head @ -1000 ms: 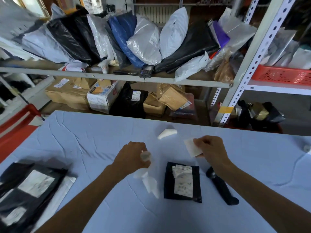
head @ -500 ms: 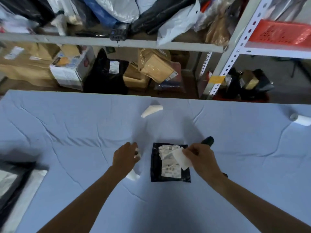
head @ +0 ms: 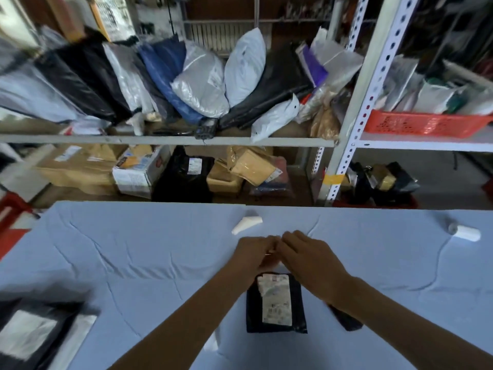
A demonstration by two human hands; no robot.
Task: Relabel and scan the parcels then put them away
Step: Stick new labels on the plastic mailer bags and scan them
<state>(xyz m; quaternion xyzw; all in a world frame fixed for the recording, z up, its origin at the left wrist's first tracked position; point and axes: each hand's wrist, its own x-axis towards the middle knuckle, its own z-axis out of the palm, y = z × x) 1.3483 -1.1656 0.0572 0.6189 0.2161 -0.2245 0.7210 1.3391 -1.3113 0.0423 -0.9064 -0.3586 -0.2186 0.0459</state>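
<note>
Left grip & right grip meet fingertip to fingertip just past the parcel, which lies flat on the table, printed side up. Both pinch a thin white slip, prob. peeling a new label, parcel right below for sticking.

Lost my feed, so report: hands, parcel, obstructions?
Left hand and right hand fingertip to fingertip, pinching a pale slip, mostly hidden. Black parcel flat beneath, label side up. Dark scanner beside it; nothing blocking.
</note>
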